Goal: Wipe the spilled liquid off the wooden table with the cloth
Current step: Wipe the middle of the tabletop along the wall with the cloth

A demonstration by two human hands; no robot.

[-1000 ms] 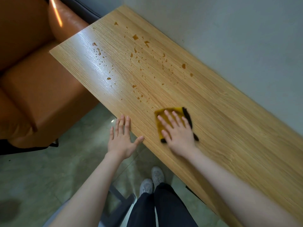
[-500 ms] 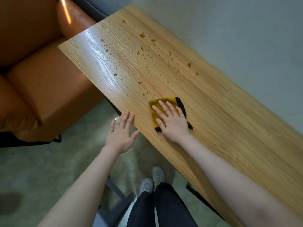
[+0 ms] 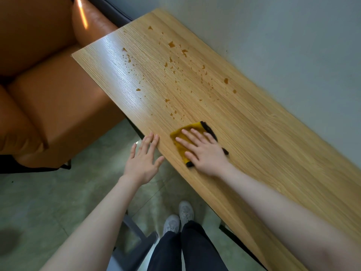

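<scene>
A folded yellow cloth with a black edge lies flat on the wooden table near its front edge. My right hand presses on it with straight, spread fingers and hides most of it. Brown drops of spilled liquid are scattered over the far half of the table; the nearest drops lie just beyond the cloth. My left hand is open, fingers straight, with its fingertips at the table's front edge, left of the cloth.
An orange sofa stands against the table's far left end. A grey wall runs along the table's back edge. My feet stand on the green floor below the front edge, next to a grey chair frame.
My right hand has slid the cloth forward along the table, closer to the nearest drops. My left hand has moved along the front edge with it.
</scene>
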